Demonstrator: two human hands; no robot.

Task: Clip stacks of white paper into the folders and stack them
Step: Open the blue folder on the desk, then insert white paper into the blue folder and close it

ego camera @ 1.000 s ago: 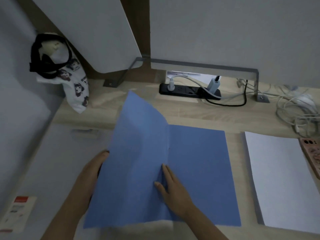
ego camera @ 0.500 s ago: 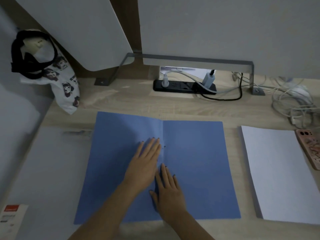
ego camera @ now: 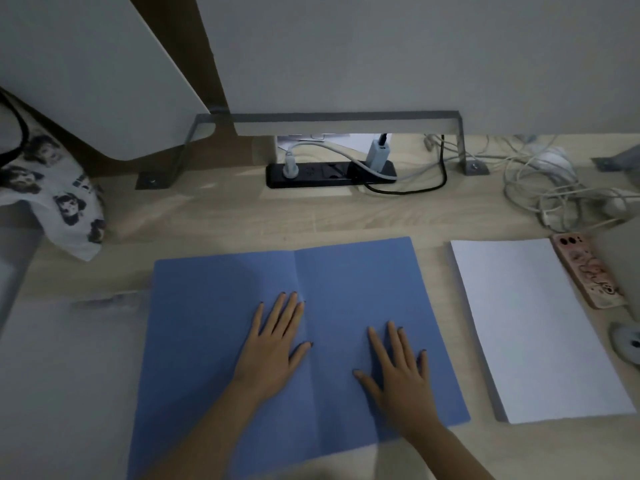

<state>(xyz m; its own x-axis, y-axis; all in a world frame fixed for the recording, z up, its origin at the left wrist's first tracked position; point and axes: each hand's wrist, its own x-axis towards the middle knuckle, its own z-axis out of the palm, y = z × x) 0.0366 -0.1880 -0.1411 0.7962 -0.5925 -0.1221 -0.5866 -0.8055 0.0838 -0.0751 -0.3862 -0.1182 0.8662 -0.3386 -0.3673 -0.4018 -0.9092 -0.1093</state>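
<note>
Pressing flat on opened blue folder (ego camera: 207, 341), found left hand (ego camera: 273, 351) and right hand (ego camera: 398, 372) (fingers straight, slightly spread); noted white paper stack (ego camera: 530, 323) just beside

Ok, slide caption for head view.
Left hand and right hand press an open blue paper folder beside a white paper stack.

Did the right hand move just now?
Yes. The right hand slid right, off the crease of the blue folder, toward the white paper stack.

The folder (ego camera: 214, 341) is made of matt blue card. The paper stack (ego camera: 530, 327) is seen as smooth and white. The desk (ego camera: 225, 216) is finished in pale, matt wood grain; the power strip (ego camera: 311, 171) is moulded in black plastic.
</note>
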